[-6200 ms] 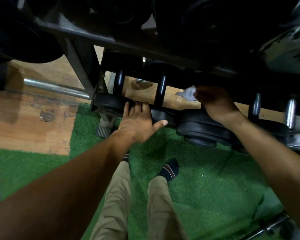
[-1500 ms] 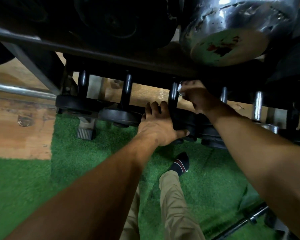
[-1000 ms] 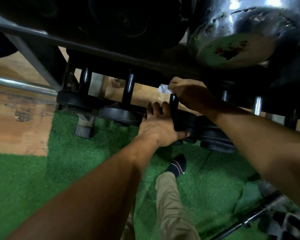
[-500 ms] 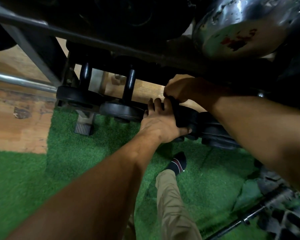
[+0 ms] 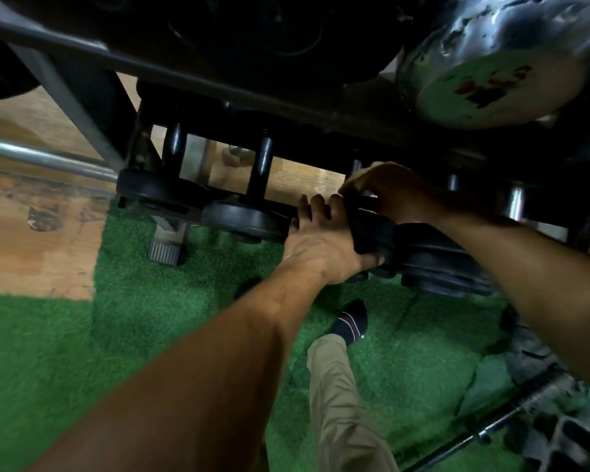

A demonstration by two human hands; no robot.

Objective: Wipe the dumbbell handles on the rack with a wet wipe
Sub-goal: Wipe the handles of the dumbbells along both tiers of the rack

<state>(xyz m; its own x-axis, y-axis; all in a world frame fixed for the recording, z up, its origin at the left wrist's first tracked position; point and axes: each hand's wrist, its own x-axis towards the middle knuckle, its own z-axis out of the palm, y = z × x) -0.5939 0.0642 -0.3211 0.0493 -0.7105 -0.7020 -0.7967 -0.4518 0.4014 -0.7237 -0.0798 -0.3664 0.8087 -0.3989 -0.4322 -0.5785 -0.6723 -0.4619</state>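
— Bracing is my guess for the left hand [image 5: 324, 247]: its palm lies flat against the front head of a black dumbbell [image 5: 375, 233] on the bottom shelf of the rack [image 5: 92, 127], fingers extended over the top edge and thumb hooked under. Probably it keeps the weight from rolling while the other hand works.

— And the right hand [image 5: 389, 192]?

— It reaches in over that same dumbbell, fingers curled down onto the spot where the handle would sit, just behind the left fingertips. The handle there is hidden under the hand.

— Is the wet wipe in it?

— I cannot tell. No white shows between the fingers, and the hand is blurred. The curl looks like a grip around the bar, so I judge it is wiping, but whether it holds cloth, bar or both is not visible.

— Which way do the dumbbells point?

— Front to back. Look at the neighbouring handles, one black handle [image 5: 173, 148] far left and another [image 5: 262, 165] beside it: each runs from a head at the shelf's front edge away toward the wooden floor [image 5: 31, 253] behind. The long axis is depth-wise, slightly tilted, so a wipe stroke would run along that line.

— And those two?

— Untouched by either hand at present.
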